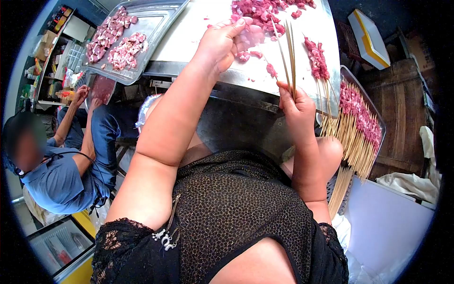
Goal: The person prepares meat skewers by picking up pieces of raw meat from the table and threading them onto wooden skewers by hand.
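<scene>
My left hand (220, 47) is over the white board (189, 38), beside a pile of red meat pieces (257, 14). Its thumb and forefinger are pressed together, with some fingers blurred; what lies between them is unclear. My right hand (298, 106), at the board's near edge, is closed around several upright wooden skewers (292, 61). A small meat piece (271, 70) sits on a thin skewer running from its fingertips towards my left hand. Loaded meat skewers (317, 59) lie on the board to the right.
A tray (163, 21) at the upper left holds two meat piles. On the right, a tray (382, 130) holds many loaded skewers. A co-worker (71, 175) sits at left, hands near a container of reddish contents (101, 89). A white-and-yellow box (369, 40) stands at upper right.
</scene>
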`<move>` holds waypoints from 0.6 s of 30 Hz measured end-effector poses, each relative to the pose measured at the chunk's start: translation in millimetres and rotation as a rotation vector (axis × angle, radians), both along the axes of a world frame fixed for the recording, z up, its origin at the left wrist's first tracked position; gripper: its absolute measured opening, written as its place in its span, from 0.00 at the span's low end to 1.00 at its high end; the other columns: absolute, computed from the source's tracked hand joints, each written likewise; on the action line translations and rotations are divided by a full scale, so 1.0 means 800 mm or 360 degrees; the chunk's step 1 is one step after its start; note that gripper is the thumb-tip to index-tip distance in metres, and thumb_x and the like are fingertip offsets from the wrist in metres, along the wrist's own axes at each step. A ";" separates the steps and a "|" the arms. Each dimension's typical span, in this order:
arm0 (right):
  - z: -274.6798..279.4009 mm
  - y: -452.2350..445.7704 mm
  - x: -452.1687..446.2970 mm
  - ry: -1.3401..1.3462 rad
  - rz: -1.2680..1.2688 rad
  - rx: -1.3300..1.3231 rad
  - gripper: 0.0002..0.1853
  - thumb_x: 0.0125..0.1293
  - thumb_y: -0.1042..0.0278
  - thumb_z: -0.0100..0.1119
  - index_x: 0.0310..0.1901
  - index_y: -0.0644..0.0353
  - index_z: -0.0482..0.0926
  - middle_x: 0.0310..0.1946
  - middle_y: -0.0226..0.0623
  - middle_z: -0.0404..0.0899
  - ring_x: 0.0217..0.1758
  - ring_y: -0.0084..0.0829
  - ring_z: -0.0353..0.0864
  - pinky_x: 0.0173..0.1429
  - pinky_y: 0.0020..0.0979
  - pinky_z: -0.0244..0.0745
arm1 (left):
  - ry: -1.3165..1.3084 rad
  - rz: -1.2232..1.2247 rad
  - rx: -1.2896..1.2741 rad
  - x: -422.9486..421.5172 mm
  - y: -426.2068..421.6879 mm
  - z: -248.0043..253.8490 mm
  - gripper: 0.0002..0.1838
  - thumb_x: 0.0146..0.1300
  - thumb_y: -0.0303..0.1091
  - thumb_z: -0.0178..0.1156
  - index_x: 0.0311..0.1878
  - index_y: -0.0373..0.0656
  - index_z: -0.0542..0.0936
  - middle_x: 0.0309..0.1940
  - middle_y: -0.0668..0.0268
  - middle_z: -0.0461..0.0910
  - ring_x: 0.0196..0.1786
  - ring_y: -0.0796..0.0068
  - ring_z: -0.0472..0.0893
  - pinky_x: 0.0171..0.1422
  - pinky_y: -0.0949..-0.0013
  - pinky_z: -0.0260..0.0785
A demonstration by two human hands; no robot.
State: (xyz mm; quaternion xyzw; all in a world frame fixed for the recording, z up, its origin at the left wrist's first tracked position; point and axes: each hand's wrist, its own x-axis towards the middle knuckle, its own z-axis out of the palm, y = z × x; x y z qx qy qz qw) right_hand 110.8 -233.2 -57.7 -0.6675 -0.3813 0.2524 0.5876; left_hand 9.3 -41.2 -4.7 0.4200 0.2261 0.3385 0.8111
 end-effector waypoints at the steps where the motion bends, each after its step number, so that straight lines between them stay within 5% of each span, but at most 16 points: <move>1: 0.000 0.000 0.000 -0.0018 0.0007 -0.0004 0.09 0.65 0.71 0.55 0.44 0.63 0.80 0.19 0.24 0.72 0.21 0.14 0.67 0.27 0.18 0.64 | -0.0024 -0.0010 -0.0003 0.000 0.001 -0.001 0.14 0.68 0.30 0.48 0.50 0.29 0.72 0.42 0.49 0.79 0.44 0.60 0.82 0.48 0.62 0.78; 18: -0.003 0.002 -0.002 0.0234 0.0050 0.0039 0.09 0.65 0.71 0.55 0.44 0.63 0.80 0.19 0.23 0.71 0.22 0.13 0.66 0.27 0.18 0.63 | -0.0029 0.0027 0.0150 0.004 -0.003 -0.009 0.13 0.68 0.29 0.48 0.51 0.32 0.72 0.44 0.52 0.79 0.45 0.63 0.81 0.48 0.63 0.78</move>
